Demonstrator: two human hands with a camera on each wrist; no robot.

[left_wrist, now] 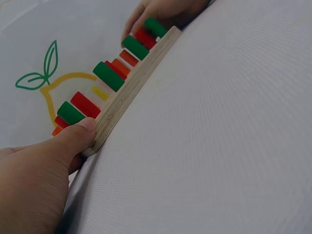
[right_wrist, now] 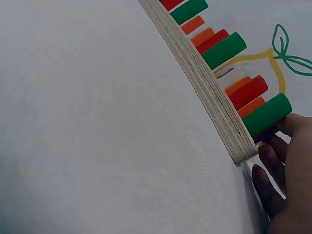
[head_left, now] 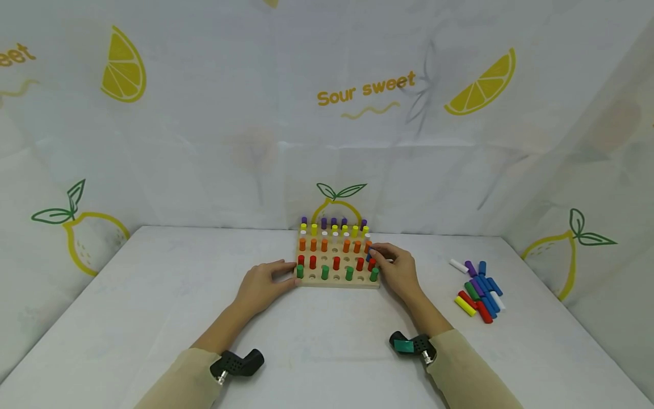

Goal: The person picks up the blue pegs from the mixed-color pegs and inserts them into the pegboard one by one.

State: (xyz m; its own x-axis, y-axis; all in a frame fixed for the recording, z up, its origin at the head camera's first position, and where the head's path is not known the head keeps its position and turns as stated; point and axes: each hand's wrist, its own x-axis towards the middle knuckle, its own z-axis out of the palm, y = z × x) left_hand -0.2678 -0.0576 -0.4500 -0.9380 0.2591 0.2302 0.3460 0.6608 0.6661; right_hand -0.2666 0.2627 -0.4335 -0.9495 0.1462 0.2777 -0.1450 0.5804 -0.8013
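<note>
A wooden pegboard (head_left: 337,283) lies on the table with rows of purple, yellow, white, orange, red and green pegs. My left hand (head_left: 263,286) grips its near left corner, the thumb against the front edge beside a green peg (left_wrist: 71,112). At the board's right side, my right hand (head_left: 395,268) pinches a blue peg (head_left: 369,257) between the orange row and the red row. Most of that peg is hidden by the fingers, so I cannot tell how deep it sits. In the right wrist view, a green peg (right_wrist: 267,115) stands in front of those fingers.
A loose pile of pegs lies on the table to the right, with several blue pegs (head_left: 494,286), a yellow peg (head_left: 465,306), a red peg (head_left: 484,312) and a white peg (head_left: 458,266). Behind the board hangs a white lemon-print cloth (head_left: 214,170).
</note>
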